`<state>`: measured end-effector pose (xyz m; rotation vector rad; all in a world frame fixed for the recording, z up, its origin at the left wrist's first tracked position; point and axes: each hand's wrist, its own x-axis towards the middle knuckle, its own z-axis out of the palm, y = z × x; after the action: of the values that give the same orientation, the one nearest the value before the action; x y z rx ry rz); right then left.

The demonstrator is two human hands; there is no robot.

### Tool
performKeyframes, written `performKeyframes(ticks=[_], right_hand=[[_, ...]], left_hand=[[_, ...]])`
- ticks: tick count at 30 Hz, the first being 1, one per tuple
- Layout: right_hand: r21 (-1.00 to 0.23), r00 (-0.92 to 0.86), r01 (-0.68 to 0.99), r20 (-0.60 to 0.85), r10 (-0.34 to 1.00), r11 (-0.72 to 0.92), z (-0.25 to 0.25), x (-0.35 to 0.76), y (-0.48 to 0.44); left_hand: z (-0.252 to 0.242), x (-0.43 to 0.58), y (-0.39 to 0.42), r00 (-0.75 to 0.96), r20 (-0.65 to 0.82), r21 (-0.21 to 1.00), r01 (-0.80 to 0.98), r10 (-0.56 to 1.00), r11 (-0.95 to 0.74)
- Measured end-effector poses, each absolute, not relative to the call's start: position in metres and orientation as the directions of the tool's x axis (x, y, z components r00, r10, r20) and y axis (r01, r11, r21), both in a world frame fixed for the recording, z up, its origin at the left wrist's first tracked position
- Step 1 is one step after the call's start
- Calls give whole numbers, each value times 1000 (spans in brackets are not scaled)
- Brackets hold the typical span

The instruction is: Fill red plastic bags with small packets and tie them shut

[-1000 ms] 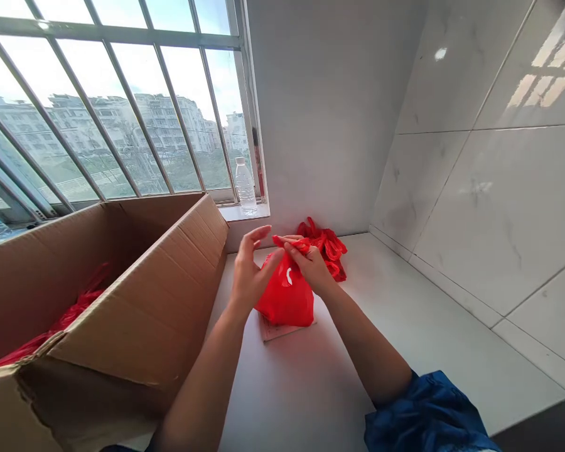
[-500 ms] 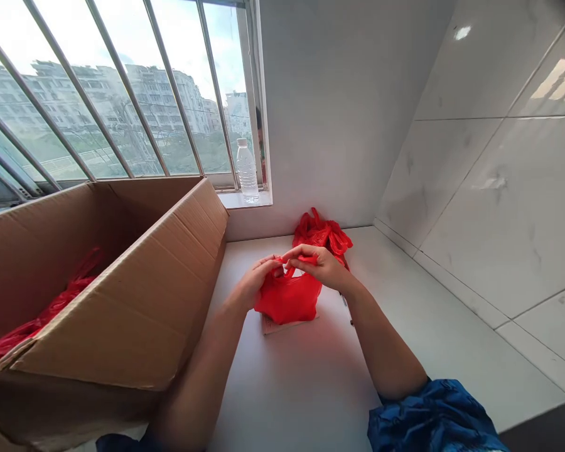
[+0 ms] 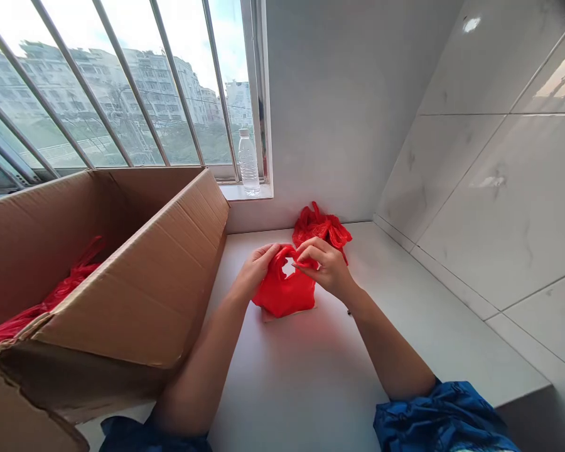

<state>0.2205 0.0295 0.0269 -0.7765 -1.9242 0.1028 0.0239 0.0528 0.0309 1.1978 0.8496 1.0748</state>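
Observation:
A red plastic bag point(image 3: 287, 296) hangs between my two hands, its handle loops at the top. My left hand point(image 3: 258, 269) is closed on the upper left part of the bag. On the other side, the fingers of my right hand point(image 3: 327, 267) pinch the handle at the upper right. An opening shows between the handles. Behind the bag's lower edge, a flat pale brownish item point(image 3: 267, 316) on the table is mostly covered. Just beyond my right hand lies a crumpled heap of red plastic bags point(image 3: 317, 225) against the wall.
A large open cardboard box point(image 3: 136, 282) stands on the left, with more red plastic point(image 3: 51, 298) inside. A clear bottle point(image 3: 248, 162) is on the sill of the barred window. The white table point(image 3: 292, 383) meets a tiled wall point(image 3: 494, 207) on the right.
My hands have moved apart a little, stretching the bag's handles so the gap between them looks wider. The view has shifted slightly.

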Motion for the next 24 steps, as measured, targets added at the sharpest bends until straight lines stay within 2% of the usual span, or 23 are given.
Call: performKeyframes(ticks=[3, 6, 10, 13, 15, 18, 20, 24], right_hand=[[-334, -278, 477, 820, 500, 813, 19, 235, 12], [-394, -289, 456, 782, 552, 798, 3, 250, -12], [-610, -271, 426, 618, 738, 668, -23, 270, -44], [-833, -291, 329, 359, 887, 445, -38, 286, -54], [-896, -244, 327, 227, 943, 300, -47, 297, -51], [-806, -146, 532, 216, 966, 260, -61, 298, -33], [-675, -207, 659, 260, 943, 331, -68, 284, -14], [-552, -357, 671, 345, 868, 495, -73, 233, 28]], left_hand=[[18, 19, 64, 131, 118, 969, -233, 984, -85], [-3, 11, 81, -71, 169, 955, -235, 983, -181], [-35, -1, 93, -306, 180, 949, -195, 935, -247], [-53, -16, 82, -277, 180, 970, -107, 944, -217], [-59, -28, 69, -208, 173, 984, 65, 963, -163], [-53, -36, 52, -138, 202, 900, 417, 970, -128], [-42, -28, 47, -59, 255, 781, 601, 965, -170], [-18, 6, 47, 177, 288, 538, 783, 941, -312]])
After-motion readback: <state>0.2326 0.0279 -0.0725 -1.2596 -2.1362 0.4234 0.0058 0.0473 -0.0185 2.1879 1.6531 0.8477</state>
